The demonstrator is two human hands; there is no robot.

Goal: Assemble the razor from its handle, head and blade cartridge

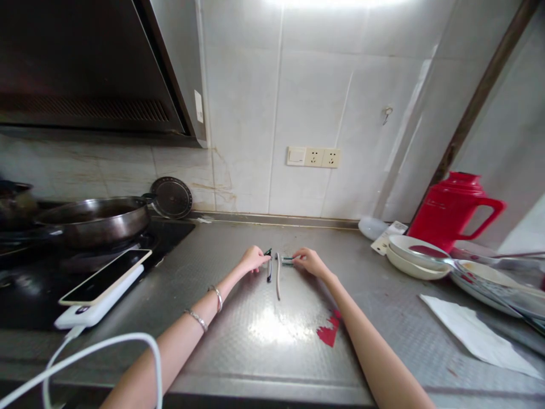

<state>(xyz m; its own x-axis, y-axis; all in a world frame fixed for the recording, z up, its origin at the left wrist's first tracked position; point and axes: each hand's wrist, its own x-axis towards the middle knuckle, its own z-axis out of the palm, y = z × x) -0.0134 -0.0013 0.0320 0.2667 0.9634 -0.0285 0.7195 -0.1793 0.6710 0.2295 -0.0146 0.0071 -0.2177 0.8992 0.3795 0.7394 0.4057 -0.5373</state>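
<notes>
My left hand is closed, its thumb and fingertips at the upper part of a slim dark-and-white stick. My right hand pinches the near end of a short, thin greenish-and-white stick, which points toward the left. Between the hands a pale toothbrush-like stick lies lengthwise on the steel counter, touched by neither hand. These sticks are small in view, so their exact kind is hard to make out. Two silvery bangles circle my left forearm.
At left, a pan sits on the black stove, with a phone on a white power bank and its cable nearby. To the right stand a red thermos jug, stacked bowls and a paper napkin. A red scrap lies in front.
</notes>
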